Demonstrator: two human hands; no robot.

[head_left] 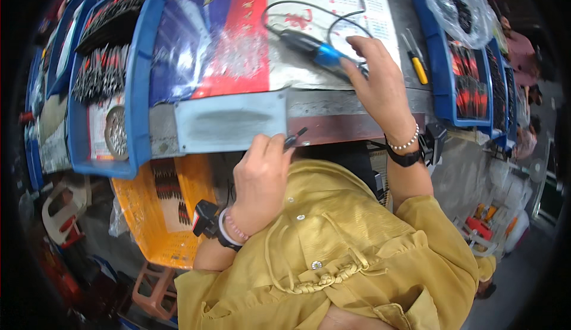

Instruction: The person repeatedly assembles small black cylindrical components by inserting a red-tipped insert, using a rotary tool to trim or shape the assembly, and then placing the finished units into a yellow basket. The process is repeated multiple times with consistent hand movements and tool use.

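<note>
Two hands are at work over the bench, both yours. Your left hand [260, 178] is curled shut near the bench's front edge, its fingers pinching a small dark piece [295, 138] that sticks out to the right of the fingertips; it is too small to tell what kind of part it is. That hand sits just below a grey metal plate [231, 121] fixed to the front of the bench [351, 101].

Your right hand [380, 89] reaches farther out and rests on a blue and black power tool [314, 49] lying on the bench top, with the fingers bent down over its near end. You cannot tell whether they are clamped around it or only laid on it, since the hand hides the tool's end. A black cord [309, 10] loops away from the tool across the printed sheet [250, 27] that covers the bench top.

A screwdriver with a yellow handle [417, 65] lies just right of your right hand. Beyond it, blue trays [443, 62] hold rows of small red and black parts. On the left, more blue trays [140, 62] hold similar dark parts in rows. An orange basket [157, 217] stands below the bench, left of your left arm, with a few of the same parts inside. Both wrists carry a black band and a bead bracelet.
</note>
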